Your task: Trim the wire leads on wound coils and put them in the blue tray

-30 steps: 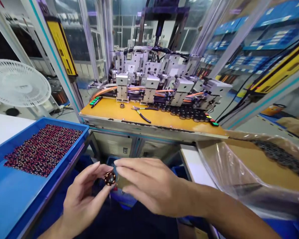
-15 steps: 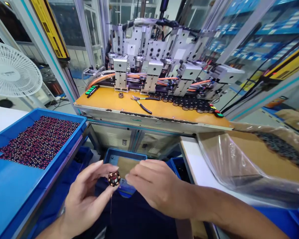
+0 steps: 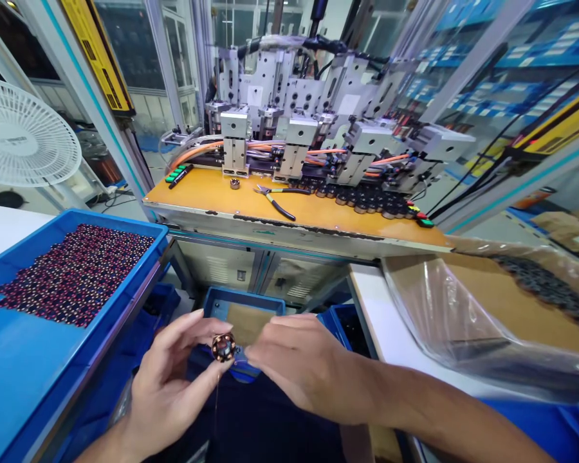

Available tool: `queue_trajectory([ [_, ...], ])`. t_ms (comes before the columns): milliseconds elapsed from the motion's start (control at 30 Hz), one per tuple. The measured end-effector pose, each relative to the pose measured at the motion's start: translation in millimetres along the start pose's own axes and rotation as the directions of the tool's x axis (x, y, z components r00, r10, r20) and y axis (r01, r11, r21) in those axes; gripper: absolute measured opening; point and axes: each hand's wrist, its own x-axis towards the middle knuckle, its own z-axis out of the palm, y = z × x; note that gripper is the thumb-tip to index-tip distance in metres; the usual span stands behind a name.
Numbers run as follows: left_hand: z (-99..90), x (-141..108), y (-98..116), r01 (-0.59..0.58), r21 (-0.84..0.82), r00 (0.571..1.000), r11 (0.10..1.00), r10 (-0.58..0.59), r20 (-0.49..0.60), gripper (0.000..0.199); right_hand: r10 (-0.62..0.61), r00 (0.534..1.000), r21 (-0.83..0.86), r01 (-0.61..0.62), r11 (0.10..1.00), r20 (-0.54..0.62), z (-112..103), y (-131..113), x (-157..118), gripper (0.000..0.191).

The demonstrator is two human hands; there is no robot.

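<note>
Between the thumb and fingers of my left hand is a small round copper-wound coil part, its open face toward the camera. A thin copper wire hangs down from it. My right hand is just to the right of the part, fingers curled and pinched together; a short bit of wire seems to run toward its fingertips, but what they hold is too small to name. Below both hands is dark clothing.
A blue tray of many small dark parts stands left. Ahead, an orange bench bears pliers, a single coil, rows of coils and a machine. A plastic-lined box is right; a blue bin lies beyond my hands.
The coil part has shifted slightly right and turned a little in my left hand. My right hand stays pinched close beside it, with only a small movement.
</note>
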Motion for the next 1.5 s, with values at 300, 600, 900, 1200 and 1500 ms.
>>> queue_trajectory([
  [300, 1.0, 1, 2, 0.166, -0.176, 0.986, 0.97, -0.168, 0.001, 0.066, 0.038, 0.996, 0.629, -0.078, 0.774, 0.078, 7, -12, -10, 0.029],
  [600, 5.9, -8, -5, 0.007, -0.135, 0.992, 0.991, 0.01, 0.126, 0.071, 0.688, 0.661, 0.846, -0.517, 0.129, 0.299, 18, -14, 8, 0.029],
  [900, 6.4, -3, 1, 0.151, -0.247, 0.988, 0.957, -0.155, 0.003, 0.065, 0.73, 0.619, 0.89, -0.455, 0.034, 0.289, 35, -32, -6, 0.037],
  [1200, 7.1, -8, -3, 0.189, -0.278, 0.978, 0.942, -0.156, 0.135, 0.065, 0.707, 0.661, 0.881, -0.459, 0.116, 0.251, 29, -26, 1, 0.026],
  [1500, -0.9, 5, -1, 0.437, -0.404, 0.896, 0.804, -0.346, 0.279, 0.03, 0.678, 0.701, 0.848, -0.481, 0.221, 0.221, 23, -24, -5, 0.021],
])
